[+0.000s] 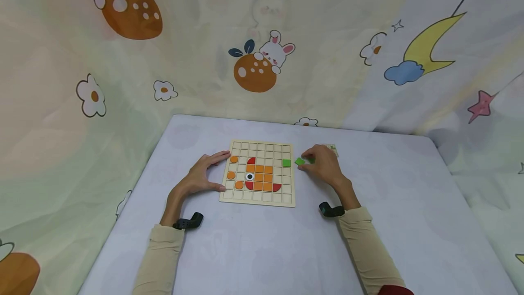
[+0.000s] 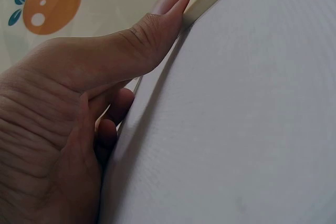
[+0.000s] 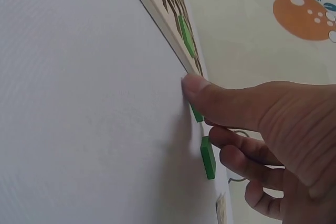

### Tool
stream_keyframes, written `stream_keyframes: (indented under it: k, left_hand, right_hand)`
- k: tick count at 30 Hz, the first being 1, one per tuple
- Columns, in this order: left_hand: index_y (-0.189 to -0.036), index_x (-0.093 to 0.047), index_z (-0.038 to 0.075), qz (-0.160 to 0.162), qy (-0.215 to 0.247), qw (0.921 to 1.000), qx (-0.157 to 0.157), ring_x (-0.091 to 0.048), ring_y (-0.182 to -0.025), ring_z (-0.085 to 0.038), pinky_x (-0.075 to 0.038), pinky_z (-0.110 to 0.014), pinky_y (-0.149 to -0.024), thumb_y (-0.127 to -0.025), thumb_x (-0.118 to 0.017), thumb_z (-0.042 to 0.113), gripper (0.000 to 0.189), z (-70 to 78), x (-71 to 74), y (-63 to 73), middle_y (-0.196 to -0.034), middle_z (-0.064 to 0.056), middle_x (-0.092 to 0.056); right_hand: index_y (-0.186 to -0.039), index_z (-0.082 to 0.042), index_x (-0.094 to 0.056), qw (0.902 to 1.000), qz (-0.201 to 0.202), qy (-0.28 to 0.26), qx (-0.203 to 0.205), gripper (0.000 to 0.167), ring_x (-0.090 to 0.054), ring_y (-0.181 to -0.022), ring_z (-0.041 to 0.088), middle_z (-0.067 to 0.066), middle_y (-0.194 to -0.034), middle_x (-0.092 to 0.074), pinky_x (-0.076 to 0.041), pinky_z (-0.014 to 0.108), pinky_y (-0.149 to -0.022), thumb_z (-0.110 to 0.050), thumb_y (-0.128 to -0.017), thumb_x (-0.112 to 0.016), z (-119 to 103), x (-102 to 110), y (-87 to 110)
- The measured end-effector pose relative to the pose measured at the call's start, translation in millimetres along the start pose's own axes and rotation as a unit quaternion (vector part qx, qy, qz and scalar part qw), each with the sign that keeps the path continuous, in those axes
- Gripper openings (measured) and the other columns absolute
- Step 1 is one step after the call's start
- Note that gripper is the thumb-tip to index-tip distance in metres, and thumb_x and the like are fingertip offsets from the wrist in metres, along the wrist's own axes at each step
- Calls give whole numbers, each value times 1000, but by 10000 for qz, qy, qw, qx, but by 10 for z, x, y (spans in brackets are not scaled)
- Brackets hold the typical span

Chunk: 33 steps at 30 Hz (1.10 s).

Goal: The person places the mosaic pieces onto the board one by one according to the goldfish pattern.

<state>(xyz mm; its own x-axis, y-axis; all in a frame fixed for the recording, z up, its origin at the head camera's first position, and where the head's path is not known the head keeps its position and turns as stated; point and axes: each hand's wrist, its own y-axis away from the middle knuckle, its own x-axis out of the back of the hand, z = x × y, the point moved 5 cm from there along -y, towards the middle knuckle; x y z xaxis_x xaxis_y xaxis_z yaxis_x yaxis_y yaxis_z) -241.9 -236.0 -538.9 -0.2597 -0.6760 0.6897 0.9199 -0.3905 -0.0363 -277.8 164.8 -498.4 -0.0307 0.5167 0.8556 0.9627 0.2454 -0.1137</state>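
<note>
A wooden grid board (image 1: 257,198) lies on the table, bearing orange squares (image 1: 268,177), red quarter-round pieces (image 1: 277,187), orange discs (image 1: 231,175) and an eye piece (image 1: 249,176). One green square tile (image 1: 286,163) sits in the grid near the right edge. My left hand (image 1: 198,175) spreads along the board's left side, thumb and fingertips touching its edge. Just off the right edge, my right hand (image 1: 325,165) pinches another green square tile (image 1: 299,161) between thumb and fingers. Under that hand lies a further green tile (image 3: 208,158), partly hidden in the head view.
Behind the right hand a small printed card (image 1: 332,149) lies on the white tabletop (image 1: 254,249), mostly covered by the hand. A cloth curtain (image 1: 196,58) with cartoon prints hangs behind the table. Each wrist carries a black camera (image 1: 331,210).
</note>
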Motion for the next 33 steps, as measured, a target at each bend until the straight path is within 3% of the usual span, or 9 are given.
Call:
stream_keyframes:
  k: [5,15,23,33]
  left_hand:
    - [-166,-50,24,37,12,10000,-32,-48,-141,-33,-40,-66,-117,-69,-102,44,111,10,-1,4,-176,-4,-43]
    - [-166,-50,27,-12,53,10000,32,-47,-144,-31,-39,-65,-120,-68,-103,42,112,2,-16,4,-177,0,-42]
    - [-165,-51,25,-17,147,9999,-32,-47,-144,-32,-37,-65,-120,-68,-104,40,111,21,-15,7,-176,0,-43]
    - [-165,-51,27,-7,153,9999,-16,-47,-143,-31,-38,-64,-119,-67,-104,39,112,14,-6,-1,-176,1,-43]
  right_hand:
    - [-110,-2,-85,9999,63,-62,118,26,-72,-103,32,14,-108,-82,-55,51,-93,-16,-88,-91,1,-22,-8]
    - [-113,-1,-82,9983,263,-338,404,23,-71,-103,32,15,-108,-79,-56,50,-93,-11,-92,-83,-98,16,-19]
    - [-114,-3,-80,9960,110,-658,596,24,-69,-106,31,12,-110,-79,-54,50,-97,-10,-92,-86,-225,-41,-22]
    - [-112,-6,-81,9945,-152,-682,781,22,-68,-103,27,8,-107,-78,-54,46,-96,-11,-92,-87,-356,-164,-79]
